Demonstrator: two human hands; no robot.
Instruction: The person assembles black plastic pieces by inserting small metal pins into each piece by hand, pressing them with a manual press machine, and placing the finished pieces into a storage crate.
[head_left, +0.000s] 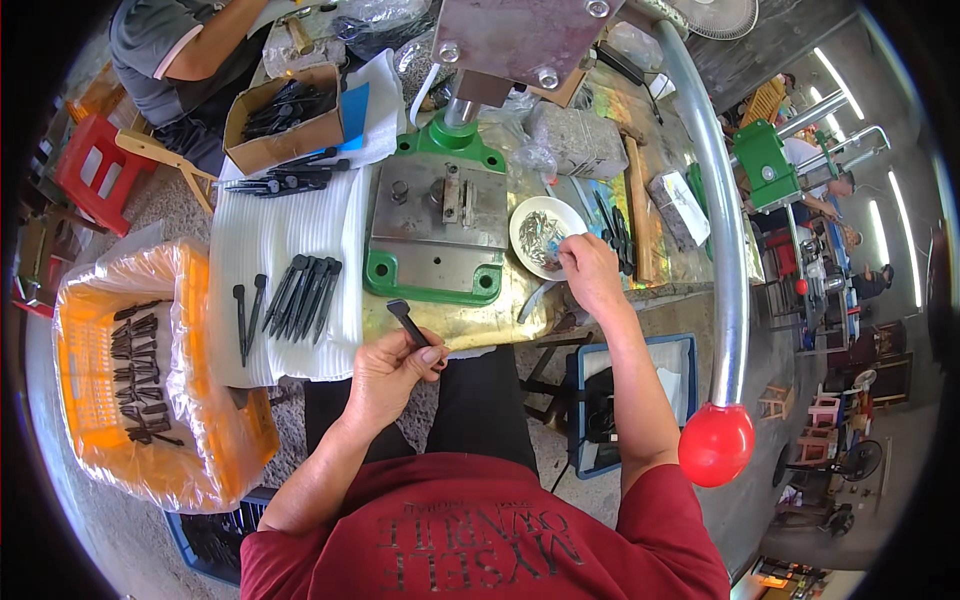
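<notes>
In my left hand (395,375), in front of the table's near edge, is a slim black stake-shaped piece (403,315) with a wider flat head, tilted head up. Thumb and fingers close round its lower part. My right hand (592,272) reaches over the right rim of a white bowl (517,240) of small silvery metal pins (541,230). Its fingertips are pinched together at the pins; what lies between them is too small to make out. Between and beyond my hands stands a hand press with a green base (380,272) and a steel plate with a small fixture (458,195).
More black pieces (303,295) lie on white foam sheets (235,210) at left, near a cardboard box (240,145) of them. An orange lined crate (85,350) stands lower left. The press lever (708,200) with its red knob (716,445) hangs right. A co-worker's arm (215,45) shows upper left.
</notes>
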